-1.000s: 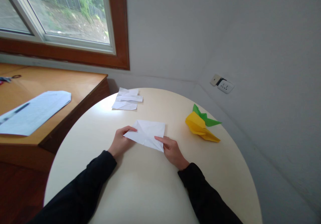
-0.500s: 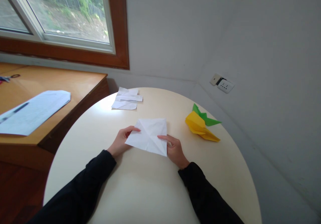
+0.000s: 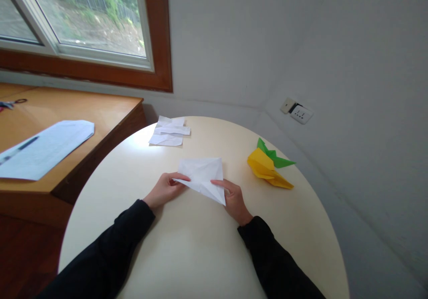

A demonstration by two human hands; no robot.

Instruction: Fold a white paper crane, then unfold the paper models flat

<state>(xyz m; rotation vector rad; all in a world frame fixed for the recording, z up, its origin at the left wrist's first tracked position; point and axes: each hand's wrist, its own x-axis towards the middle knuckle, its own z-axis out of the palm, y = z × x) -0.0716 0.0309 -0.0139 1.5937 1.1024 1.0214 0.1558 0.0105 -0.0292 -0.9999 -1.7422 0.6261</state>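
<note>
A creased sheet of white paper (image 3: 204, 174) is held between my two hands over the round table (image 3: 187, 254). My left hand (image 3: 167, 188) pinches its near left corner, thumb on top and the other fingers underneath. On the right side, my right hand (image 3: 234, 198) grips the edge, with a fingertip lying on the paper's upper face. The sheet's near edge is bent upward and slants down toward the right corner. The fingers beneath the paper are hidden.
Several white paper pieces (image 3: 169, 137) lie at the table's far left. A yellow and green folded-paper shape (image 3: 262, 163) sits at the right. On the wooden desk (image 3: 110, 105) are printed sheets (image 3: 56, 151), a pen (image 3: 28, 143) and scissors (image 3: 13, 104).
My left hand has moved slightly right and inward with the near left corner. The paper's near edge has lifted and bent. My right hand has barely shifted.
</note>
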